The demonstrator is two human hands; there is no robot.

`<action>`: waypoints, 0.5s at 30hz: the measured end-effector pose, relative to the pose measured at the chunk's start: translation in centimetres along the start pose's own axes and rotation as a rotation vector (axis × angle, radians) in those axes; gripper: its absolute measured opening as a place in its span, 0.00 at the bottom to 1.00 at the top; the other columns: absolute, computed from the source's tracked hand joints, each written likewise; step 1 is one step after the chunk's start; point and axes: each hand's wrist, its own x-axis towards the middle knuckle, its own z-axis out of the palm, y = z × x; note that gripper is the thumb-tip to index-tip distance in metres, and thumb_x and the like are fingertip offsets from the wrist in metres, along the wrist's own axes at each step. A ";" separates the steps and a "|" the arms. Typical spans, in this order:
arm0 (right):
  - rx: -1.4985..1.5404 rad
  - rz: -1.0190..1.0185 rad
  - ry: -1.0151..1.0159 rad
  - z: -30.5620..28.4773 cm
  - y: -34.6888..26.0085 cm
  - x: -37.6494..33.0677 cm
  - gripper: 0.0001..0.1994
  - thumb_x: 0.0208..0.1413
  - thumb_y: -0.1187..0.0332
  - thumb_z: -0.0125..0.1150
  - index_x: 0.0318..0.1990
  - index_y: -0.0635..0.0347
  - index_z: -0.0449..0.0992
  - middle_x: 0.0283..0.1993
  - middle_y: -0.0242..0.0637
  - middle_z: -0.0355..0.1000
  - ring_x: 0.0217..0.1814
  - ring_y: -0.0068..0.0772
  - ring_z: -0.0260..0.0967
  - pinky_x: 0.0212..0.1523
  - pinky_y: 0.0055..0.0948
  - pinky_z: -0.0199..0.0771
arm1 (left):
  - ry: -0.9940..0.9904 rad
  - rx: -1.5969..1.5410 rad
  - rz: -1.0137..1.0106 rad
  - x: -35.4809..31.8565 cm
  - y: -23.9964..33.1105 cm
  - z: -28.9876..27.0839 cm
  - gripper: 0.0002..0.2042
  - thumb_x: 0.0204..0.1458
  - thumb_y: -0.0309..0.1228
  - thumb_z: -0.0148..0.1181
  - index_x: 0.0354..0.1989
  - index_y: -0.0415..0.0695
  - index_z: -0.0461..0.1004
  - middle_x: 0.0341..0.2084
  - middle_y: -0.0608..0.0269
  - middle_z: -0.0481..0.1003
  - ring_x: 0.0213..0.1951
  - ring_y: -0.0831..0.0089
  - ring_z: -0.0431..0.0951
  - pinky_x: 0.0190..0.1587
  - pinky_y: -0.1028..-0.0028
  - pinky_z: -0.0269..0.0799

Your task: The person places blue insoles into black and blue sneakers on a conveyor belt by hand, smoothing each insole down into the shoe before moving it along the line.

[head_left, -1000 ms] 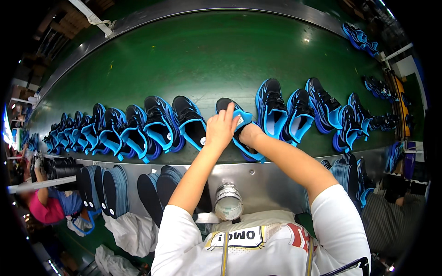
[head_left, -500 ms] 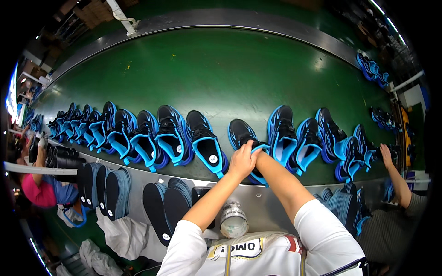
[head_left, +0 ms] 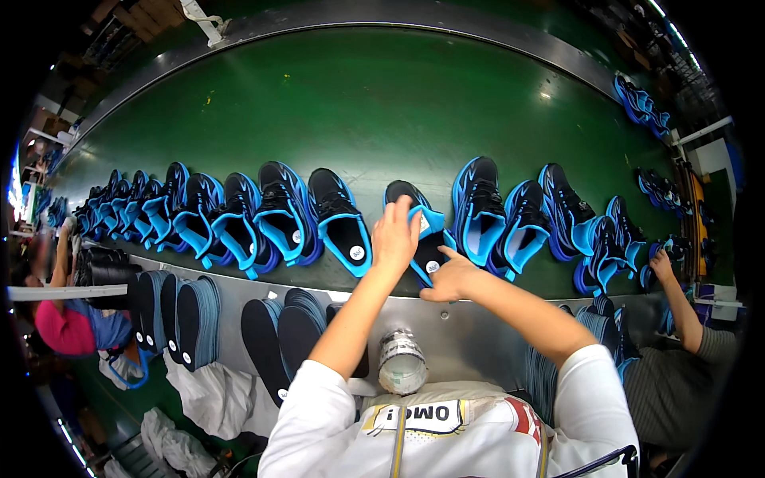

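Observation:
A black and blue sports shoe [head_left: 402, 190] lies in front of me on the green belt, toe pointing away. My left hand [head_left: 396, 237] grips it at the tongue, and the fingers cover part of the laces. At the heel is my right hand [head_left: 456, 276], its thumb and forefinger around the back rim. Inside the shoe a black insole [head_left: 433, 248] with a round white sticker shows between my hands. To the left is a similar shoe [head_left: 333, 191] with a stickered insole in it. Another shoe [head_left: 478, 199] stands close to the right.
More shoes line the green belt [head_left: 398, 95] on both sides. Stacked insoles [head_left: 301, 323] lie on the metal ledge [head_left: 466, 342], beside a clear round container [head_left: 402, 366]. A co-worker's hand [head_left: 661, 265] touches a shoe at the right; another person [head_left: 64, 323] is at far left.
My hands have come apart: the left lies over the tongue, the right has moved to the heel. The insole inside now shows. The co-worker's hand at right has lowered onto a shoe.

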 end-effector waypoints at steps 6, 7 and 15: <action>0.008 -0.074 1.083 6.0 -0.3 -0.6 0.12 0.38 0.65 0.56 0.29 0.65 0.70 0.35 0.42 0.65 0.43 0.38 0.62 0.54 0.38 0.51 | -0.282 0.186 0.397 0.9 0.0 -2.3 0.13 0.33 0.30 0.61 0.23 0.43 0.61 0.23 0.59 0.60 0.23 0.63 0.67 0.25 0.68 0.62; 0.091 -0.050 1.151 7.4 -0.6 -1.4 0.11 0.38 0.67 0.57 0.30 0.64 0.70 0.35 0.41 0.64 0.42 0.39 0.61 0.50 0.38 0.54 | -0.268 0.190 0.414 0.6 0.0 -2.2 0.13 0.33 0.30 0.61 0.23 0.43 0.61 0.23 0.59 0.60 0.23 0.63 0.67 0.25 0.68 0.61; 0.345 -0.091 1.407 12.2 -1.7 -1.9 0.09 0.38 0.75 0.58 0.31 0.61 0.69 0.34 0.38 0.62 0.42 0.41 0.59 0.38 0.35 0.64 | -0.097 0.329 0.553 -2.9 -0.2 -2.8 0.06 0.38 0.31 0.54 0.21 0.46 0.63 0.18 0.65 0.59 0.19 0.71 0.63 0.22 0.72 0.56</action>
